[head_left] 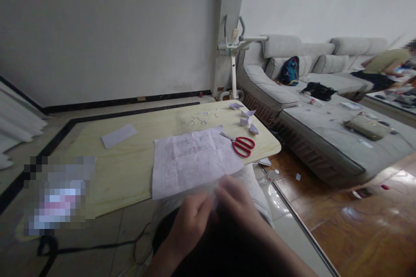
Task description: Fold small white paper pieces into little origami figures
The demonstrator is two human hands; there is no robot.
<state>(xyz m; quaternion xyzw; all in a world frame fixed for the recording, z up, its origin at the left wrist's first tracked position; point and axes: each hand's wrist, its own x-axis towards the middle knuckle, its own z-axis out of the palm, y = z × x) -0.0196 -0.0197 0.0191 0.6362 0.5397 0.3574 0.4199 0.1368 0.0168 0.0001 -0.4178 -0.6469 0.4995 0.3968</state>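
My left hand (192, 217) and my right hand (234, 195) meet above my lap, at the near edge of the table. The fingers of both are curled in and pressed together, blurred by motion. Whatever they may pinch between them is too small and smeared to name. Just beyond lies a large creased printed sheet (191, 162), overhanging the near table edge. Red-handled scissors (242, 146) rest at its right side, with their blades over the sheet. Several small folded paper pieces (245, 120) stand near the table's right end.
Thin paper scraps (202, 120) lie behind the sheet on the wooden table (130, 169). To the left are a folded paper (118, 136) and a pixelated screen (58, 201). A grey sofa (325, 127) stands right; another person (385, 62) bends over at far right.
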